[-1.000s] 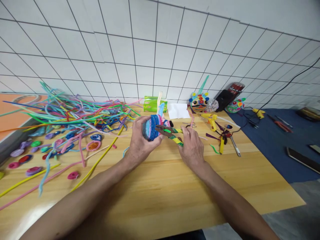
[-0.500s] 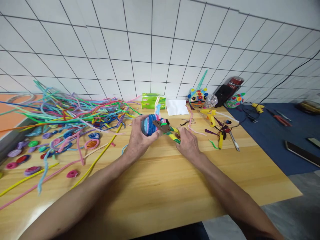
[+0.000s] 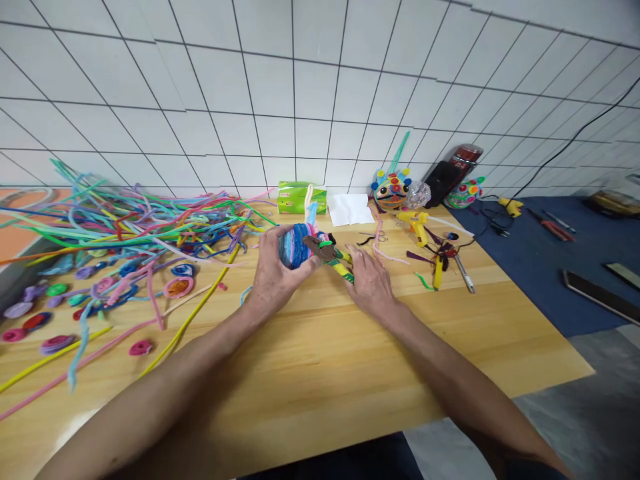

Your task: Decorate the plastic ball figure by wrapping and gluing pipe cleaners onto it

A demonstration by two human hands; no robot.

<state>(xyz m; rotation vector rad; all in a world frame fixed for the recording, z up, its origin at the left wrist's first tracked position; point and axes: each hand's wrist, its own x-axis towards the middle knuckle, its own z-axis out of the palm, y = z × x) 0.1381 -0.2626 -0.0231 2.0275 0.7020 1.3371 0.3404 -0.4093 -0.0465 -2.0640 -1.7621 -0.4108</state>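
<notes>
My left hand (image 3: 273, 270) is wrapped round a ball (image 3: 299, 246) covered in blue, purple and pink fuzzy stems, with a pale strand (image 3: 310, 207) standing up behind it. My right hand (image 3: 369, 279) grips the yellow-green handles of pliers (image 3: 327, 253). The plier jaws lie against the right side of the ball, near a small green piece and a black piece. Exactly what the jaws touch is too small to tell.
Fuzzy stems (image 3: 150, 220) and small coils (image 3: 179, 287) cover the left. Behind stand a green tissue pack (image 3: 301, 198), white paper (image 3: 350, 209) and a decorated figure (image 3: 393, 190). At right are a yellow glue gun (image 3: 415, 223), a pen (image 3: 465, 274) and a blue cloth (image 3: 533, 267).
The view has shifted slightly. The pliers' handles are closer together, and my right hand has closed further round them. My left hand keeps its hold on the ball.
</notes>
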